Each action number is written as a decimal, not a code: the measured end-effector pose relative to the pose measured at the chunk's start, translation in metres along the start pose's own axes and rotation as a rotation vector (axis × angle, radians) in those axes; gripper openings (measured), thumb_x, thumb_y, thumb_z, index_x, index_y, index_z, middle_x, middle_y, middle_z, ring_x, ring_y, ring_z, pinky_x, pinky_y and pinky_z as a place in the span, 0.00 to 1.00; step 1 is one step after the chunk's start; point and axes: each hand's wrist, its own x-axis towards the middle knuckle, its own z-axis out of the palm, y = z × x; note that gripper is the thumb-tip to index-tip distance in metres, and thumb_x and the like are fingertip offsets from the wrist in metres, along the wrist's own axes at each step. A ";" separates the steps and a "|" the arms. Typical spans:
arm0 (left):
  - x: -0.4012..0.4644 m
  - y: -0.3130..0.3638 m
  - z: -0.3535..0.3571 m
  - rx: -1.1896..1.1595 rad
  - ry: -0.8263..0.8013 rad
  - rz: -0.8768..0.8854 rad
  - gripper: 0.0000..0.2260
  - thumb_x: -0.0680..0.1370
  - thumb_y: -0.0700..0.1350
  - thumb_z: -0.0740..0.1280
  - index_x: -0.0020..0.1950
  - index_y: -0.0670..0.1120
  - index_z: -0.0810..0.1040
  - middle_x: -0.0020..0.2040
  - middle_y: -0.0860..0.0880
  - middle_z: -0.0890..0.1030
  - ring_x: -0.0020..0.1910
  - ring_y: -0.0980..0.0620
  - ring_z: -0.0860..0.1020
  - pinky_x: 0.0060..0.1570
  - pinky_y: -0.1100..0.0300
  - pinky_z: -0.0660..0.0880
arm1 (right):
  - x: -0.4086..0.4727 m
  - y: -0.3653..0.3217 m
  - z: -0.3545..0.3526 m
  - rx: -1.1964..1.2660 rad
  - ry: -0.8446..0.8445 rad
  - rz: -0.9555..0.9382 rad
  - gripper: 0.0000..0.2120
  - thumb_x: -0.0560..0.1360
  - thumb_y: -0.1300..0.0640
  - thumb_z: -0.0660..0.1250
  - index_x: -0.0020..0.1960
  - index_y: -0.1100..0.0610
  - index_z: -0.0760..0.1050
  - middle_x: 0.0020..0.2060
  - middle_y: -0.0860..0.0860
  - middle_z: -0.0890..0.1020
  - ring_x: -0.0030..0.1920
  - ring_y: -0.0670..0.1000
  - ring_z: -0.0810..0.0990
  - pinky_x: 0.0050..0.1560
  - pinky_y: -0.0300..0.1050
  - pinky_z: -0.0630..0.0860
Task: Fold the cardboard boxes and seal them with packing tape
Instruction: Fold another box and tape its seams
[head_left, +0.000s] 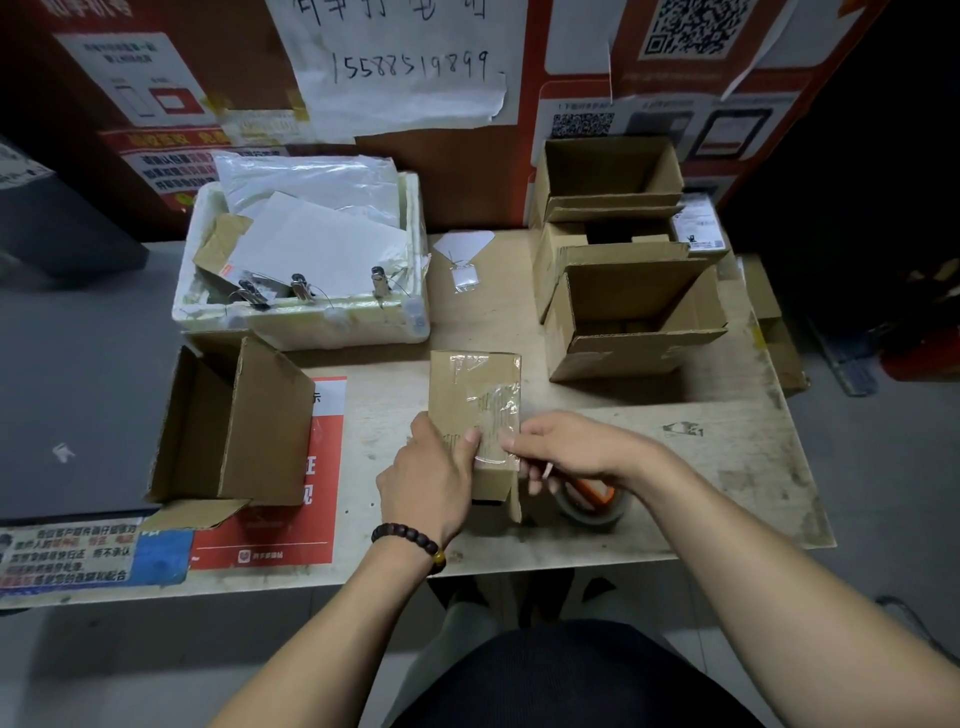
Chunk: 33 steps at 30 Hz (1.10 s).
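At near middle of counter (727, 467): small cardboard box (470, 395) lying flat, clear tape (493, 410) across its top. Left hand (431, 478) grips box at near left edge, thumb pressed on top. Right hand (566, 447) at near right corner, fingers (511, 444) curled, pinching tape strip. Tape roll (592, 506) on counter just under right hand. Open boxes (634, 322) stand far right; another open box (234, 431) at left, beside white foam box (311, 260).

— Where's the small box (474, 400)?
— On the tabletop (727, 467), between the left hand (428, 480) and right hand (566, 449).
— The tape roll (592, 506)?
— Under the right hand.
— Other boxes?
— One open box (244, 431) left of the left hand; the foam bin (311, 322) behind it; stacked boxes (623, 291) beyond the right hand.
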 end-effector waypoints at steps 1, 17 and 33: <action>0.001 0.000 -0.001 -0.002 -0.005 -0.002 0.19 0.83 0.62 0.58 0.58 0.47 0.66 0.55 0.41 0.83 0.52 0.36 0.80 0.53 0.42 0.76 | 0.003 -0.003 -0.003 -0.089 0.082 -0.024 0.19 0.81 0.42 0.67 0.40 0.55 0.72 0.30 0.49 0.77 0.32 0.48 0.77 0.32 0.43 0.71; 0.028 0.014 -0.013 0.098 -0.095 -0.079 0.28 0.81 0.67 0.59 0.58 0.42 0.69 0.59 0.36 0.80 0.58 0.33 0.78 0.55 0.44 0.75 | 0.035 -0.019 -0.024 0.003 0.313 -0.046 0.25 0.78 0.38 0.69 0.34 0.57 0.72 0.23 0.55 0.71 0.25 0.52 0.67 0.31 0.44 0.65; 0.051 -0.017 -0.076 -0.649 -0.073 -0.252 0.19 0.81 0.57 0.67 0.44 0.43 0.83 0.43 0.45 0.85 0.41 0.46 0.81 0.44 0.53 0.77 | -0.021 0.016 -0.001 0.142 0.310 -0.147 0.17 0.81 0.40 0.63 0.69 0.39 0.74 0.67 0.38 0.75 0.65 0.35 0.74 0.63 0.34 0.71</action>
